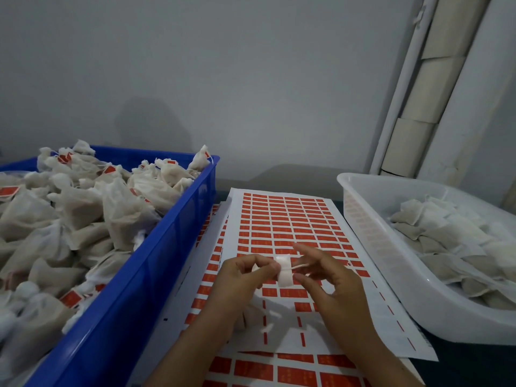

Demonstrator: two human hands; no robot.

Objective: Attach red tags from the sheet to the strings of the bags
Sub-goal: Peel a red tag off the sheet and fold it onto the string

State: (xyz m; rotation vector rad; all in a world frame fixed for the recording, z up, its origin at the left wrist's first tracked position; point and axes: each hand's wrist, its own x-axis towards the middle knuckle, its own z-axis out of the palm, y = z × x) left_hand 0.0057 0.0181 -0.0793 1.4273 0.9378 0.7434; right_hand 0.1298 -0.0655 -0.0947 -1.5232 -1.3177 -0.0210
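Above the near half of the sheet [282, 233], the left hand [240, 277] pinches a white-backed tag [284, 272] between thumb and fingertips, while the right hand [332, 280], just right of it, pinches the string [300, 266] with its other fingers loosely spread. This looks like the attaching step itself: next the tag probably needs folding shut over the string. The bag itself cannot be made out.

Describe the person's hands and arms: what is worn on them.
Both the left hand and the right hand are bare: no gloves, rings, watch or bracelets show. Both forearms are uncovered to the frame's bottom edge; no sleeve is visible.
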